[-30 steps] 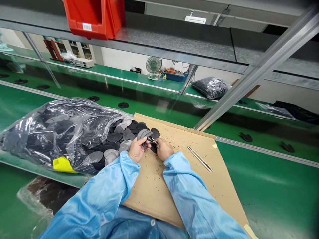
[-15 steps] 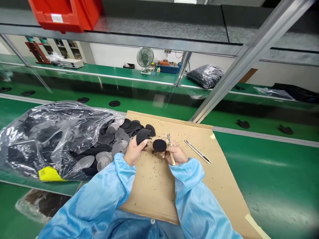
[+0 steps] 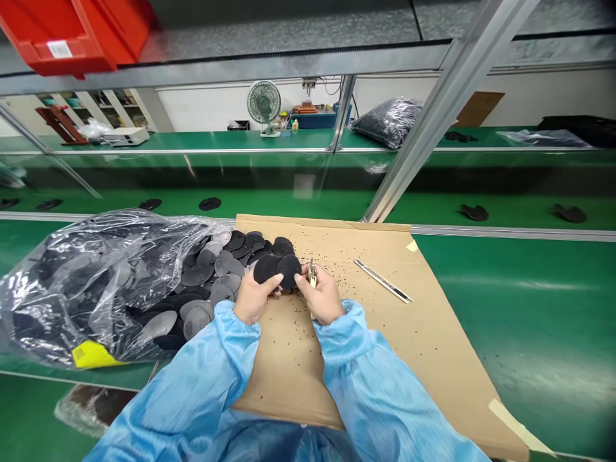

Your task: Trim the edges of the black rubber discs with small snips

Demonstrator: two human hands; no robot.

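My left hand (image 3: 255,300) is closed on a small fan of black oval discs (image 3: 267,268), thumb on top. At the right end of the fan one black disc (image 3: 289,268) is pinched at its edge by my right hand (image 3: 325,299), overlapping the others. That same hand also keeps a pair of side cutters (image 3: 312,276) in its palm, jaws pointing away from me. Beneath both hands lies a cardboard sheet (image 3: 385,359) sprinkled with tiny black scraps. Left of my hands, a pile of black and grey oval discs (image 3: 197,276) spills out of a clear plastic bag (image 3: 96,269).
A slim utility knife (image 3: 384,281) lies on the cardboard to the right. A metal post (image 3: 433,115) rises behind the cardboard, and a shelf with a red bin (image 3: 81,38) hangs overhead. More black pieces (image 3: 474,212) rest on the green strip beyond.
My right hand has moved left with its disc, bringing it against the fan in my left hand. The side cutters came along. The camera view has shifted slightly.
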